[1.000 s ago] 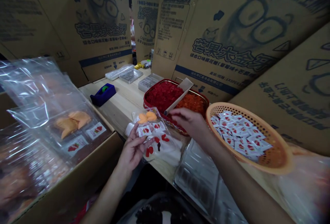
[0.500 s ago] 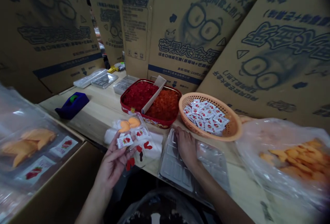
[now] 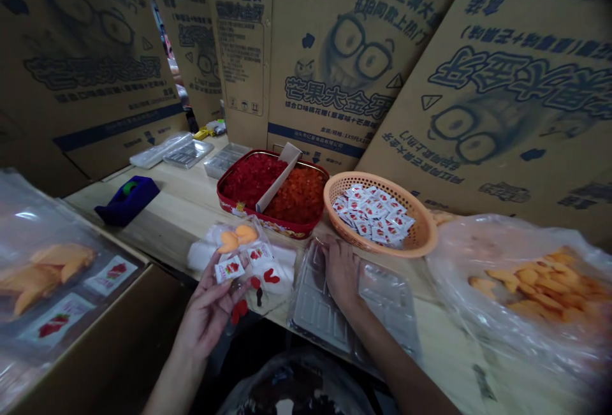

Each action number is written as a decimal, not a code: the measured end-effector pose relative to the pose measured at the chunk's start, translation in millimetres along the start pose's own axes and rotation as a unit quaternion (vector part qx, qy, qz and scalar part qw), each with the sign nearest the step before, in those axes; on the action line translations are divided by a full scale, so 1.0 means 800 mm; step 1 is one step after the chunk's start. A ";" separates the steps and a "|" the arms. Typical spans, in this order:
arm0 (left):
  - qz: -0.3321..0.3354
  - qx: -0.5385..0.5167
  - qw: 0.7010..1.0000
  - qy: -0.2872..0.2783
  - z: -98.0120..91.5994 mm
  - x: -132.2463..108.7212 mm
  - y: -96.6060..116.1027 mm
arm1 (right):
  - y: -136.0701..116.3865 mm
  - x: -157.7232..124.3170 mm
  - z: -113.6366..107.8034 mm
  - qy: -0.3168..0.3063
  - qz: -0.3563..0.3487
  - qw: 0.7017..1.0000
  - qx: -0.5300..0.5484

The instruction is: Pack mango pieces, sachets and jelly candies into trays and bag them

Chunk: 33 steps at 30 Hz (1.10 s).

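Observation:
My left hand [image 3: 210, 303] grips the near left edge of a filled clear plastic tray [image 3: 262, 246], holding it tilted over the table's front edge. Inside that tray are orange gummy-like pieces [image 3: 238, 237], two white sachets [image 3: 230, 269] with a red fruit print, several red pieces [image 3: 271, 275] and a dark one. To its right, my right hand [image 3: 342, 273] lies over clear compartment trays [image 3: 313, 303] on the table. Its fingers are bent at their far edge, and the fingertips are partly hidden.
Behind the hands stand a red tin [image 3: 224, 201] of red and orange pieces, split by a card strip, and an orange basket [image 3: 428, 227] of sachets. A bag of orange pieces [image 3: 540, 281] lies right. At left are a blue tape dispenser [image 3: 125, 201] and an open carton [image 3: 105, 310].
The whole view has shifted slightly, with things appearing a little further left. Both hands keep nearly the same hold and place.

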<state>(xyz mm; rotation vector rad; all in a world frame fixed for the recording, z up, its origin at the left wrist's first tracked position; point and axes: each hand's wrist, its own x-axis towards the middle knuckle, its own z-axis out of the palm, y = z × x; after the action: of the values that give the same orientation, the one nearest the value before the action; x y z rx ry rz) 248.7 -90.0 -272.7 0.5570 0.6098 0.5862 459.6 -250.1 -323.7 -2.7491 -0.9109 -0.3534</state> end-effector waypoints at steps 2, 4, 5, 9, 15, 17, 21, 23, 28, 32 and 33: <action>-0.017 -0.007 1.000 -0.009 -0.001 0.001 0.000 | 0.001 0.000 -0.004 0.023 0.004 1.000 -0.001; -0.030 -0.012 0.999 -0.018 -0.003 0.003 0.000 | 0.004 0.000 -0.006 0.048 -0.004 0.999 0.006; -0.032 -0.014 0.999 -0.023 -0.004 0.004 0.000 | 0.006 -0.001 -0.006 0.061 -0.012 0.998 0.016; -0.045 -0.021 0.998 -0.034 -0.007 0.008 -0.003 | 0.011 -0.005 -0.012 0.097 -0.062 0.987 0.116; -0.072 -0.008 0.995 -0.072 -0.003 0.003 -0.010 | -0.025 0.012 -0.082 0.035 -0.087 0.942 0.323; -0.080 -0.004 0.994 -0.078 0.000 0.002 -0.014 | -0.055 0.025 -0.108 -0.016 -0.114 0.921 0.373; -0.083 -0.030 0.992 -0.095 0.004 0.001 -0.027 | -0.122 0.048 -0.120 -0.091 -0.197 0.926 0.308; -0.091 -0.051 0.988 -0.111 0.006 -0.001 -0.034 | -0.148 0.055 -0.107 -0.073 -0.230 0.946 0.215; -0.075 -0.021 0.988 -0.132 0.011 -0.009 -0.043 | -0.174 0.064 -0.067 0.003 -0.264 0.962 0.066; -0.075 -0.003 0.989 -0.129 0.013 -0.011 -0.042 | -0.165 0.073 -0.056 0.000 -0.233 0.970 0.069; -0.078 -0.003 0.989 -0.128 0.013 -0.011 -0.041 | -0.158 0.074 -0.055 -0.003 -0.218 0.972 0.087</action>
<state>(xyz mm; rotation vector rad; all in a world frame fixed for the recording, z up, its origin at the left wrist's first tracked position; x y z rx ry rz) 260.6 -121.9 -283.3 0.5637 0.4030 0.3614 421.9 -130.6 -247.3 -2.3765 -1.4737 -0.3173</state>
